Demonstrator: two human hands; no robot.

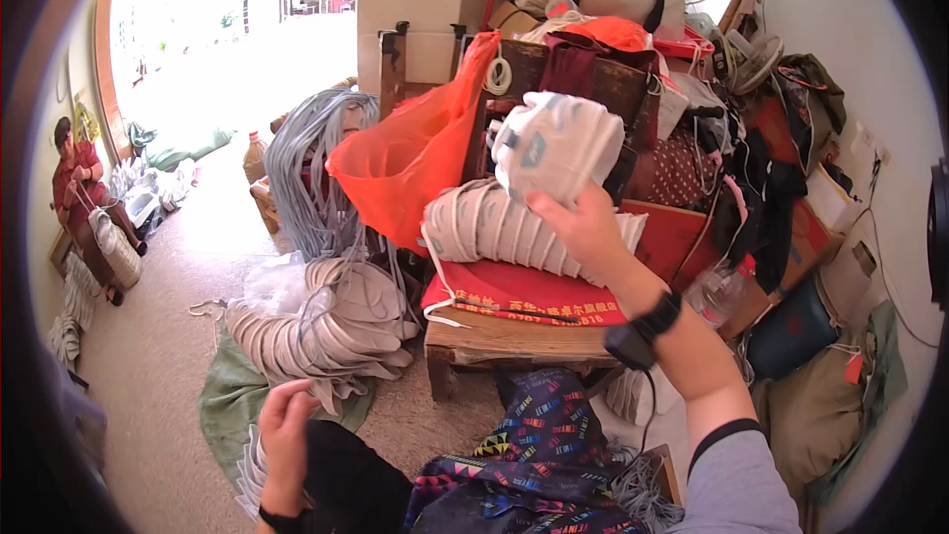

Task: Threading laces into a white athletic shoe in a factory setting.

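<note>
My right hand (578,222) grips a bundle of white fabric pieces (559,143) with blue-grey printing, raised over the bench. Just below it, a long row of nested cream fabric pieces (494,227) lies on a red printed cloth (514,289) on the wooden bench (514,334). My left hand (285,430) is at the lower left by my knee, its fingers loosely bent and apart from anything. Beside it are some stacked white pieces (253,475), partly hidden by the hand. A larger heap of nested cream pieces (326,326) lies on a green cloth (225,386) on the floor.
An orange-red plastic bag (410,163) hangs at the bench's left, next to a thick bundle of grey cords (311,168). Clothes and bags (682,158) are piled behind. A plastic bottle (717,292) stands right. Another person (84,188) sits far left, holding a similar nested stack.
</note>
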